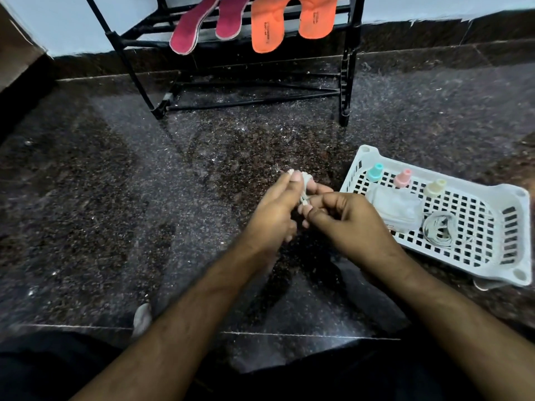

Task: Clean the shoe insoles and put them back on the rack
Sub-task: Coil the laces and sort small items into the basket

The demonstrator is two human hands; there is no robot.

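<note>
Two dark pink insoles [191,27] and two orange insoles [267,24] lie on a shelf of the black shoe rack [348,62] at the top of the view, their ends hanging over the front bar. Low over the dark stone floor, my left hand [273,206] and my right hand [344,224] meet. Both pinch a small white object [305,188], perhaps a wad of cloth or cord, between their fingertips. Most of that object is hidden by my fingers.
A white perforated plastic tray [515,227] sits on the floor to the right, holding three small bottles [404,178] with teal, pink and yellow caps, a clear packet [396,208] and a coil of white cord [440,230]. Dust specks cover the granite floor [144,183]. A white scrap [142,316] lies near my left forearm.
</note>
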